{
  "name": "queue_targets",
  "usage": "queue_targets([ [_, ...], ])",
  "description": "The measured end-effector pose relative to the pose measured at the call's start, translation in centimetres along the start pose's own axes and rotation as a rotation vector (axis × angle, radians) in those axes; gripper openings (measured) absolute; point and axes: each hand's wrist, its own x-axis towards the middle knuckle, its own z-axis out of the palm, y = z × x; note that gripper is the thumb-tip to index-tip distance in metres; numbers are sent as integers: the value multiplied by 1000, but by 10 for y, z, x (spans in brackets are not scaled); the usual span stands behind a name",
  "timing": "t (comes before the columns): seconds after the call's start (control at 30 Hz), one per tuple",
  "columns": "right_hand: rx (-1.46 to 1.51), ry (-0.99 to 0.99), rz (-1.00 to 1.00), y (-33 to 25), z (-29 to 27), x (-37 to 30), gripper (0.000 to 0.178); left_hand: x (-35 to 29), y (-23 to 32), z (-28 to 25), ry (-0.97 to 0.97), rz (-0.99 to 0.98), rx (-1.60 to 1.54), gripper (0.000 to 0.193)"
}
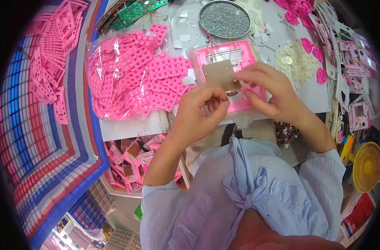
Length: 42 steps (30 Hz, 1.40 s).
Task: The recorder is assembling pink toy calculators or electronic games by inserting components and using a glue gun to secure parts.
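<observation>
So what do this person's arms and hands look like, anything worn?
Both hands, left hand and right hand, are bare: no gloves, and no rings or watch that I can make out. The forearms are bare too; pale blue crinkled sleeves end near the elbows.

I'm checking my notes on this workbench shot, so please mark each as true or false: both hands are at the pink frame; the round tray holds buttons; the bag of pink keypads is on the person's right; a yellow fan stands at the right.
1. Both the left hand and the right hand are at the pink frame. True.
2. The round tray holds buttons. False: it holds small grey metal bits.
3. The bag of pink keypads lies on the person's right. False: it lies on the left.
4. A yellow fan stands at the right. True.
</observation>
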Motion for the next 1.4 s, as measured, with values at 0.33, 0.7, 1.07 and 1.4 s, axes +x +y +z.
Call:
queue_targets([
  [0.33, -1, -1, -66, 2, -7, 0, 25, 13, 11, 18, 34, 88, 121, 12],
  [0.7, -421, -304, 139, -3, -3, -50, 11, 2, -5, 50, -108, 394, 580, 26],
  [1.07, -683, -634, -39, -17, -20, -30, 18, 4, -18, 53, -55, 314, 584, 15],
  [1.4, -582, -564, -50, 2, -12, -19, 8, 2, -23, 50, -112, 366, 655, 20],
])
